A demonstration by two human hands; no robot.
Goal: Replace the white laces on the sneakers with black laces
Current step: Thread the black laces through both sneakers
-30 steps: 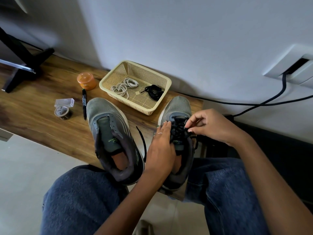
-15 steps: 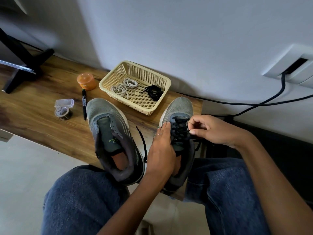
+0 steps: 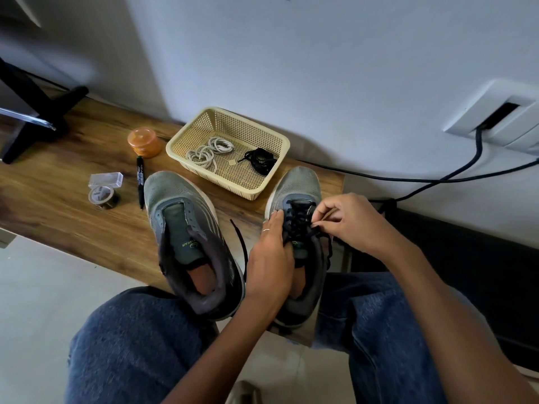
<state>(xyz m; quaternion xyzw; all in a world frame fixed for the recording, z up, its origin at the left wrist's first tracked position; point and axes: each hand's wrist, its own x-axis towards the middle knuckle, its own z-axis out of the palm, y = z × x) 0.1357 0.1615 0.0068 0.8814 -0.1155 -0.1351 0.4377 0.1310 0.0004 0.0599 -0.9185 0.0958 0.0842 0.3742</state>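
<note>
On the wooden bench [image 3: 73, 205], head view: my left hand [image 3: 269, 259] braces the grey mesh sneaker [image 3: 300, 243]; my right hand [image 3: 348, 221] pinches the black lace [image 3: 297, 221]. I'd pull each crossing snug and even, without twisting.

White wall [image 3: 320, 68], wooden bench [image 3: 73, 199], tiled floor [image 3: 43, 301]
</note>
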